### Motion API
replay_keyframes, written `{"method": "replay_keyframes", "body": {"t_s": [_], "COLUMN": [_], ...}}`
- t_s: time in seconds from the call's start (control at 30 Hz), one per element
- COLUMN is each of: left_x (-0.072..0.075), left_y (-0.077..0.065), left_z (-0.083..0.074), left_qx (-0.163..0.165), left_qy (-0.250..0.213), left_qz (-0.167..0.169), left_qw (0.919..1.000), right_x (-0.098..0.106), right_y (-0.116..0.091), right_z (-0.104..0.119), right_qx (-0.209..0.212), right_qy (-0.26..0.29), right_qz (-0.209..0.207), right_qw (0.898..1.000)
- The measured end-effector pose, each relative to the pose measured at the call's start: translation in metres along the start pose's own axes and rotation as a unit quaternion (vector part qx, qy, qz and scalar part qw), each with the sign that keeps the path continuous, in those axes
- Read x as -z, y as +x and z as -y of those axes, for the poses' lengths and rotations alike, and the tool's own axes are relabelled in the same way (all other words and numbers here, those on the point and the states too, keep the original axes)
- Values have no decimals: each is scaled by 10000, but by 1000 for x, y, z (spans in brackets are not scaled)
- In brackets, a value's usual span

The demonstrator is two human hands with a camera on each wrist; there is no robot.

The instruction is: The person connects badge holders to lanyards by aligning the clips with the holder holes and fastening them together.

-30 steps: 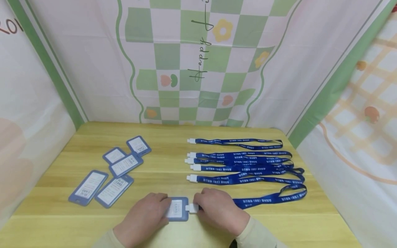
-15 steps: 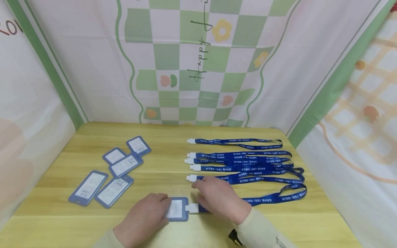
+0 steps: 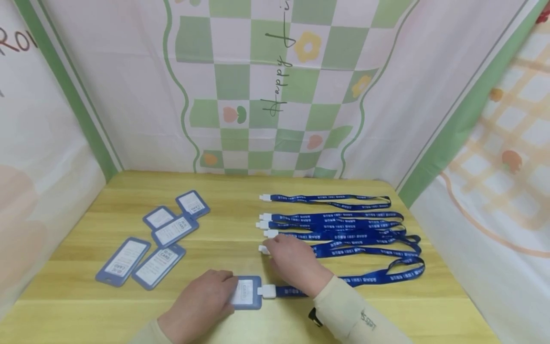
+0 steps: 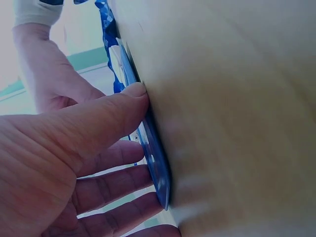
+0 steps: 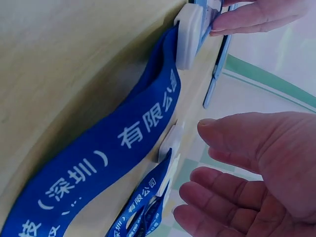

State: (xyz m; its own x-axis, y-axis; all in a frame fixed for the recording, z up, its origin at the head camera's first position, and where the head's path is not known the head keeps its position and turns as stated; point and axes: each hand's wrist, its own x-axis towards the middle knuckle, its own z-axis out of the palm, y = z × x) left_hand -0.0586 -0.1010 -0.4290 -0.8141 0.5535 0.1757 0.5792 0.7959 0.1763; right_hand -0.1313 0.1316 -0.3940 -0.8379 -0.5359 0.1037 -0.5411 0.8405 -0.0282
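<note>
I have the left hand [image 3: 198, 301] pinching the badge holder [image 3: 247, 292] on the tabletop [image 3: 94, 315], probably steadying it; a lanyard [image 3: 289, 291] joins it rightward; the right hand [image 3: 296, 263], thumb and fingers apart, hovers beyond it.

A green-checked cloth [image 3: 234, 81] hangs behind the wood-grained table [image 3: 232, 224].

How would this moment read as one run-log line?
left hand: holds badge | right hand: near lanyards, grips none | badge: joined to white clip | five other badges: unclipped
</note>
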Motion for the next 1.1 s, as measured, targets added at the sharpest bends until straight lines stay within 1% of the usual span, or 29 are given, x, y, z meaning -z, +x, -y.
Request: {"method": "replay_keyframes", "body": {"t_s": [0.13,0.33,0.6,0.77,1.1], "left_x": [0,-2,-3,-3,-3], "left_y": [-1,-1,-1,-1,-1], "left_z": [-1,0,-1,-1,-2], "left_qx": [-2,-18,-188,-158,-110], "left_qy": [25,71,130,123,74], "left_qz": [-14,-18,-233,-156,-142], "left_qw": [10000,10000,9995,9997,9998], "right_x": [-4,-7,-10,-12,-13], "right_y": [3,6,7,7,10], "right_z": [0,-1,-2,-2,-2], "right_qx": [-56,-149,-108,-130,-247], "right_qy": [-103,-102,-257,-304,-390], "right_qz": [104,287,343,381,536], "right_qw": [9999,9994,9990,9987,9975]}}
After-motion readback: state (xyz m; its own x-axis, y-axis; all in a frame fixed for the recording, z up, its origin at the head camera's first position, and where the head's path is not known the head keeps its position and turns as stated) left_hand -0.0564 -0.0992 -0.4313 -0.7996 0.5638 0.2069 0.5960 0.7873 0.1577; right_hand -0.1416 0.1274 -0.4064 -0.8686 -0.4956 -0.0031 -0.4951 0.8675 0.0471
